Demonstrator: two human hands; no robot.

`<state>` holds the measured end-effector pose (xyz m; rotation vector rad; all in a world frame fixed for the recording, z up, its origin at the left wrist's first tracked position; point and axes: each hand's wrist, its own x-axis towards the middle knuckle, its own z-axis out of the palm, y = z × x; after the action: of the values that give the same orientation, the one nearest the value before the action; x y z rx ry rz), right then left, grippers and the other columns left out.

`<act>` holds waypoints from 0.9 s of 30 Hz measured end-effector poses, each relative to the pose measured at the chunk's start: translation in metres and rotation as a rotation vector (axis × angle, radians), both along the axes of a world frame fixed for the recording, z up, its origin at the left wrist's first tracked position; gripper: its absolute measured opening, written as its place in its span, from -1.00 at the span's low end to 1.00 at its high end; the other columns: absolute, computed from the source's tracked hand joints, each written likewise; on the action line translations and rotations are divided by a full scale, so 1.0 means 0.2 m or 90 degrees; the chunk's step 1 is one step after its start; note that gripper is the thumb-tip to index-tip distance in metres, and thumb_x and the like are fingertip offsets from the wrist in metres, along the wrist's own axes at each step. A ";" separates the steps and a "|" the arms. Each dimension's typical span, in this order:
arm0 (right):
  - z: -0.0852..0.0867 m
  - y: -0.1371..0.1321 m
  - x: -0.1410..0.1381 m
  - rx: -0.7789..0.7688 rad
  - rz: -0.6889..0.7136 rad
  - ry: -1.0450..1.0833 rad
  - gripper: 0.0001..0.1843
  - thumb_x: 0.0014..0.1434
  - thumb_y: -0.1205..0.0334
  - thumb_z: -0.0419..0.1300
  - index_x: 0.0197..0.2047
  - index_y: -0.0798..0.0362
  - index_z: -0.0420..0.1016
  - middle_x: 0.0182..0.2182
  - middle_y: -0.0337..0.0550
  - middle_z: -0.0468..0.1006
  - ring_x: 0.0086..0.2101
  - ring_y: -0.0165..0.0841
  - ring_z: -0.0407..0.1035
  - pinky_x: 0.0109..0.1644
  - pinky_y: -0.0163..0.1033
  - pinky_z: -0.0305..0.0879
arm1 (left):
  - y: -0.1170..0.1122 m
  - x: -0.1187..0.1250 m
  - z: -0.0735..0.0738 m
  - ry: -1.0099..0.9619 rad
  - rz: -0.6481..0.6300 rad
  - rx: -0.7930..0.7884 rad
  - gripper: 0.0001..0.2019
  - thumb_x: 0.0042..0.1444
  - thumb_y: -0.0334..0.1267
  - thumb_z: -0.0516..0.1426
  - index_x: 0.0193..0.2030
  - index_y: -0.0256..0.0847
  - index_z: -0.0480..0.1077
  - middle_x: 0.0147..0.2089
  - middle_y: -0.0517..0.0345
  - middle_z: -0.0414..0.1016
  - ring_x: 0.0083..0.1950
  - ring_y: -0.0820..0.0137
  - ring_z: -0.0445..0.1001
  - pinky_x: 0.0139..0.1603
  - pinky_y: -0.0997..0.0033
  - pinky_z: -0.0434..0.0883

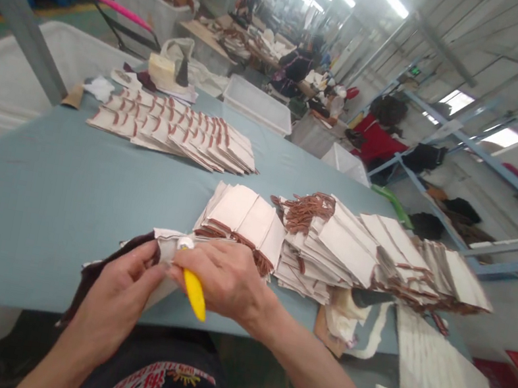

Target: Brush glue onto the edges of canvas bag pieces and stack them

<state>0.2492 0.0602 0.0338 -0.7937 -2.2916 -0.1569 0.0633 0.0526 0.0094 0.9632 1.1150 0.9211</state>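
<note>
My left hand (117, 299) pinches the edge of a cream and dark brown cut piece (164, 245) at the table's front edge. My right hand (224, 278) is closed round a yellow-handled tool (194, 293) whose white tip rests on that piece. Just beyond my hands lies a fanned stack of cream pieces with brown trim (244, 218). To its right sits a larger heap of the same pieces (354, 251).
Rows of similar pieces (175, 129) are laid out at the far side of the blue-grey table (48, 197). A white bin (259, 104) stands behind it. Cream strips (437, 379) hang off the right end. Other workers and tables sit further back.
</note>
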 end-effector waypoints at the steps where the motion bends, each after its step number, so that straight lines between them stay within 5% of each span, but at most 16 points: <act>1: -0.03 0.01 -0.04 0.008 0.003 0.005 -0.78 0.52 0.29 0.11 -0.18 0.02 0.54 -0.51 -0.26 0.55 -0.49 -0.40 0.45 -0.33 -0.32 0.41 | 0.00 0.00 0.00 0.017 -0.005 0.033 -0.64 -0.10 -0.16 0.37 -0.11 -0.16 0.64 -0.23 0.13 0.72 -0.14 0.12 0.64 -0.14 0.37 0.55; 4: -0.09 -0.01 -0.16 -0.005 0.032 0.061 -0.79 0.52 0.26 0.11 -0.14 0.04 0.55 -0.50 -0.23 0.56 -0.50 -0.38 0.45 -0.35 -0.30 0.43 | 0.01 -0.04 -0.02 0.041 -0.018 0.096 -0.63 -0.05 -0.15 0.30 -0.06 -0.14 0.64 -0.33 0.17 0.65 -0.30 0.20 0.53 -0.25 0.37 0.48; 7: -0.12 -0.03 -0.26 -0.141 -0.005 0.296 -0.70 0.57 0.06 0.05 -0.09 0.01 0.53 -0.51 -0.25 0.56 -0.58 -0.40 0.39 -0.45 -0.30 0.41 | 0.02 -0.10 -0.06 0.092 0.001 0.076 -0.65 -0.03 -0.14 0.32 -0.07 -0.15 0.64 -0.45 0.25 0.54 -0.42 0.27 0.40 -0.32 0.37 0.42; 10: -0.15 -0.03 -0.30 -0.305 -0.106 0.621 -0.62 0.59 -0.08 -0.02 -0.04 0.00 0.46 -0.54 -0.34 0.52 -0.64 -0.45 0.35 -0.54 -0.36 0.35 | 0.03 -0.16 -0.08 0.073 0.019 0.007 -0.56 0.00 -0.05 0.36 0.00 -0.20 0.61 -0.31 0.18 0.65 -0.28 0.23 0.51 -0.25 0.39 0.44; 12: -0.17 -0.01 -0.27 -0.305 -0.144 0.682 -0.63 0.60 -0.07 -0.02 0.02 0.00 0.45 -0.52 -0.34 0.57 -0.63 -0.46 0.38 -0.54 -0.39 0.36 | 0.04 -0.19 -0.09 0.017 0.000 -0.026 -0.47 0.03 -0.03 0.37 0.11 -0.22 0.57 -0.15 0.11 0.72 -0.17 0.20 0.59 -0.18 0.38 0.48; 18: -0.21 0.02 -0.10 -0.125 -0.213 0.225 -0.77 0.51 0.14 0.16 0.05 0.04 0.59 -0.22 -0.01 0.78 -0.24 -0.23 0.67 -0.08 -0.15 0.59 | 0.05 -0.30 -0.11 0.008 -0.041 -0.005 -0.52 0.05 0.01 0.39 0.07 -0.18 0.65 0.05 0.03 0.75 0.07 0.06 0.65 -0.19 0.42 0.52; 27: -0.18 0.05 -0.24 -0.221 -0.140 -0.042 -0.70 0.42 -0.03 0.32 0.03 0.01 0.59 -0.30 -0.13 0.76 -0.32 -0.25 0.67 -0.27 -0.27 0.43 | 0.15 -0.49 -0.24 0.108 -0.028 0.119 -0.65 0.12 0.12 0.33 -0.14 -0.05 0.73 -0.14 0.09 0.78 -0.03 0.02 0.68 0.02 0.29 0.59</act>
<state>0.2015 0.0704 -0.0023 -1.2350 -2.3204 0.1216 -0.0345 0.0817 -0.0380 1.2328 1.1586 0.9329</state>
